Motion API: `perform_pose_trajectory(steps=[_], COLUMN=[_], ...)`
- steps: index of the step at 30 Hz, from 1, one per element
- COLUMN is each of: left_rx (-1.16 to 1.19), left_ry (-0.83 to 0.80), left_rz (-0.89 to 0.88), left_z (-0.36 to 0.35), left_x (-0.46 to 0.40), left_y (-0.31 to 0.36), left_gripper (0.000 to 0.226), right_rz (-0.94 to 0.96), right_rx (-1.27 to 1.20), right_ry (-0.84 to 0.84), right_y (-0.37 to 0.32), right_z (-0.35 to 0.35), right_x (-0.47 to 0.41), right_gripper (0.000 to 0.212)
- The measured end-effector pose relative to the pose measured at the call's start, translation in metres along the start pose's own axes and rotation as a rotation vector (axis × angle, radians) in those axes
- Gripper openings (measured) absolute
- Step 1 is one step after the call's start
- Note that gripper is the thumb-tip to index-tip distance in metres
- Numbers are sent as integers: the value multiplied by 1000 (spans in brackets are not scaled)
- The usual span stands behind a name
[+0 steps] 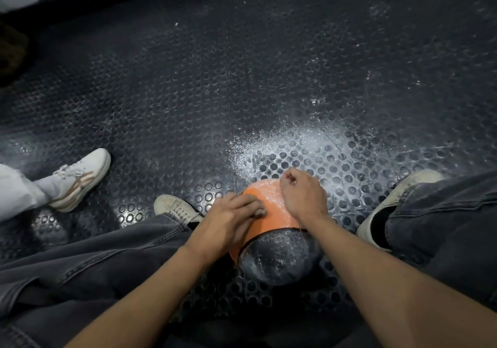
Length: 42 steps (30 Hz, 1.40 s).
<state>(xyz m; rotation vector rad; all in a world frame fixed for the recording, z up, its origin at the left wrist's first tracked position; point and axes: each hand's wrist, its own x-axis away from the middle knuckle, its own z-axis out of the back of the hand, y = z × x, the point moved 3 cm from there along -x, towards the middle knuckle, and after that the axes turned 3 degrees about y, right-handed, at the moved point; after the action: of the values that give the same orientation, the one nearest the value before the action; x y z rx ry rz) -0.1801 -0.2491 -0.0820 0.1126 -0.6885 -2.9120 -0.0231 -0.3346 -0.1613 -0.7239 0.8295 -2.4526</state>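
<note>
Orange-and-black rubber medicine ball (pixel 277 253) is sitting on studded black floor mat (pixel 188 92), lower centre of frame. Left hand (pixel 231 221) is pressing flat, fingers straight. Right hand (pixel 301 197) is resting clenched on top, nothing visible in it. Best to be bracing firmly w/ L so the ball isn't rolling.

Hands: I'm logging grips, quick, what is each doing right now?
Left hand: open, fingers flat on the ball.
Right hand: fingers curled on the ball; whether it holds anything cannot be told.

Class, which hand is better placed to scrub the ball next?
Left: the left hand presses a grey pad on the ball's orange panel; the right hand rests curled on top.
</note>
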Motion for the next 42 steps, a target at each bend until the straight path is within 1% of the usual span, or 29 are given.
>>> perform_pose_trajectory(steps=[1,4,5,6,8,9,10,13,14,15,17,18,19,21,23,25,26,28,29,30,33,35,37,39,40,42], left_rx=[0,-83,-73,-36,54,62,45,105,112,121,136,135,129,142,173,166,174,228,235,236,237,227,206,173,158,123], left_ry=[-19,-171,-164,-114,60,113,121,-28,-55,-53,-2,17,26,18,-48,-109,-103,-44,-13,-10,-84,-85,-49,-66,-87,-113], left_rz=[-11,-194,-182,-84,255,361,364,178,162,219,411,463,455,334,213,158,171,270,287,266,104,115,148,95,47,-4], left_z=[-3,-14,-12,-10,-8,-7,-9,-10,-7,-6,-5,-5,-6,-9,-8,-6,-6,-8,-10,-13,-16,-11,-6,-6,-8,-12], left_x=[1,5,0,-8,-19,-21,-22,-18,-18,-19,-21,-20,-19,-18,-12,-15,-16,-16,-15,-15,-15,-18,-18,-14,-13,-18], left_y=[6,23,20,14,3,4,9,24,20,9,-12,-15,-12,7,24,20,14,6,8,13,28,19,10,14,19,30], left_gripper=[22,24,25,25,24,22,22,26,26,25,20,19,20,24,31,36,37,35,34,34,34,32,32,32,32,35], right_rz=[-5,0,7,13,21,17,9,-5,-2,0,10,22,26,19,9,-89,-184,-368,-401,-407,-395,-374,-439,-583,-619,-594], right_rx=[-1,-18,-20,-18,-18,-18,-14,-18,-20,-20,-9,5,17,40,61,68,54,18,-14,-49,-115,-159,-164,-125,-116,-120], right_ry=[4,11,3,-8,-23,-14,0,19,5,-15,-45,-51,-47,2,134,259,262,225,218,213,161,111,156,225,258,272], right_y=[0,5,6,6,3,2,2,5,6,6,3,1,-1,-2,-2,3,7,13,14,13,18,18,19,24,28,27], right_z=[0,3,4,4,1,0,0,3,3,3,1,-1,-1,8,23,33,33,25,22,22,27,33,37,36,35,35], right_x=[0,1,2,2,1,1,2,3,3,3,2,2,2,0,-1,2,7,23,29,31,21,16,20,36,44,48], right_gripper=[21,21,21,20,18,17,18,18,17,16,16,16,15,15,19,21,21,21,21,21,24,27,28,31,31,29])
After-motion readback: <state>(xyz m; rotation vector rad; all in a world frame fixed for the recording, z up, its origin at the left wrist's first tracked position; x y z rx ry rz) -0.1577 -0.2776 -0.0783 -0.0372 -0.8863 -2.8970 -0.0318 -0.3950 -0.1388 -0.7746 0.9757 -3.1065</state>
